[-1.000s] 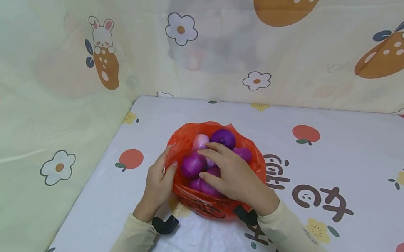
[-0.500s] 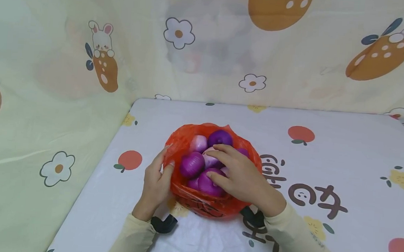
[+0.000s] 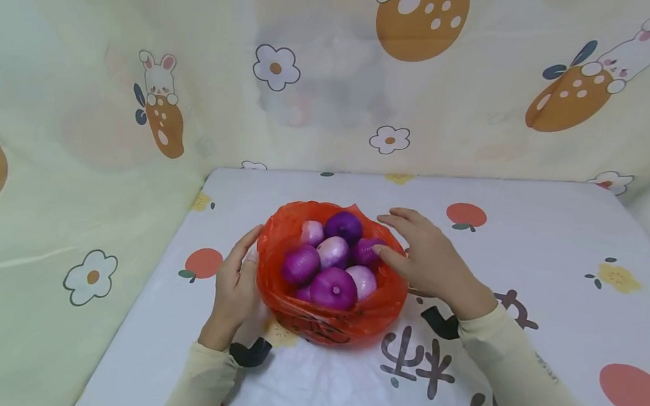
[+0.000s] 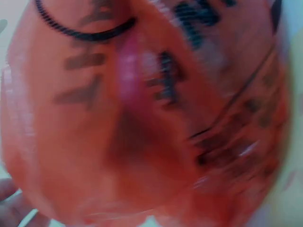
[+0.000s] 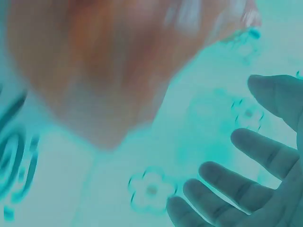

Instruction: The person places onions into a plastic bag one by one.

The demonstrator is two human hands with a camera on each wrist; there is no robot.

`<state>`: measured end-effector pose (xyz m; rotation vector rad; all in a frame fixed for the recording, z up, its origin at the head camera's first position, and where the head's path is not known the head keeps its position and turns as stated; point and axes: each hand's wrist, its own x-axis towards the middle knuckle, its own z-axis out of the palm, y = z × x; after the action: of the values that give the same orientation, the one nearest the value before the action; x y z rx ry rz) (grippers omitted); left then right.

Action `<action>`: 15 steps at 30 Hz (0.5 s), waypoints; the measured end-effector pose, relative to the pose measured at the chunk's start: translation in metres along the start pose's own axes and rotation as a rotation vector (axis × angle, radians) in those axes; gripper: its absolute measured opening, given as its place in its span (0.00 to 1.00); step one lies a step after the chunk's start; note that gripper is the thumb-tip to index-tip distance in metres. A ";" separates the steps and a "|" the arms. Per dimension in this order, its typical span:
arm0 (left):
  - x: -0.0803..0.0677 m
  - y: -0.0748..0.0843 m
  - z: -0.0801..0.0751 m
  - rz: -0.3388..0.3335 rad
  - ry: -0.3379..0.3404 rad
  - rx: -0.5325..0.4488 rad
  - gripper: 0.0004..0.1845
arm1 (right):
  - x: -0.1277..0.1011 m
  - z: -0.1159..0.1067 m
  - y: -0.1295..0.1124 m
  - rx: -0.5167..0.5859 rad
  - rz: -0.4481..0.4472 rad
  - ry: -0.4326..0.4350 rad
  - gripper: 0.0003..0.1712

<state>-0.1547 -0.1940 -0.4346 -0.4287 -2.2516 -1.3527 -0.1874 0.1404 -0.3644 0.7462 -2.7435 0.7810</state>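
Observation:
A red plastic bag [image 3: 326, 318] with its mouth spread wide stands on the table. Several purple onions [image 3: 333, 288], some paler than others, lie heaped inside it. My left hand [image 3: 234, 294] is at the bag's left side, fingers extended along the rim. In the left wrist view the bag [image 4: 142, 179] fills most of the picture, with fingertips [image 4: 14, 208] at the lower left edge. My right hand [image 3: 436, 259] is at the right rim, its thumb overlapping the bag's edge. The right wrist view shows that hand [image 5: 265, 179] with fingers spread and nothing in it.
A white patterned cloth [image 3: 523, 258] with fruit, flowers and lettering covers the table. Cream sheets printed with rabbits and flowers hang behind [image 3: 331, 104] and at the left. Black wrist mounts [image 3: 251, 352] show under both wrists.
My right hand has moved from above the onions to the bag's right rim, uncovering the onions. The left hand stays at the bag's left side. The head view has shifted slightly.

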 end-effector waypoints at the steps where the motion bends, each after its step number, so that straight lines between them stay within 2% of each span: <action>1: 0.005 0.001 -0.002 0.011 0.000 0.032 0.25 | 0.001 -0.004 0.006 -0.016 0.032 -0.008 0.31; 5: 0.032 0.004 -0.010 0.074 -0.003 0.184 0.26 | 0.007 -0.021 0.028 -0.091 0.146 -0.039 0.36; 8: 0.055 0.004 -0.015 0.116 -0.016 0.283 0.27 | 0.013 -0.027 0.045 -0.157 0.195 -0.045 0.40; 12: 0.086 -0.001 -0.019 0.155 -0.066 0.418 0.28 | 0.022 -0.030 0.070 -0.236 0.244 -0.045 0.45; 15: 0.107 -0.010 -0.021 0.181 -0.117 0.519 0.30 | 0.029 -0.030 0.088 -0.273 0.293 -0.061 0.48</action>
<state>-0.2445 -0.2150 -0.3756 -0.5167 -2.4736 -0.6309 -0.2566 0.2088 -0.3686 0.3240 -2.9705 0.4198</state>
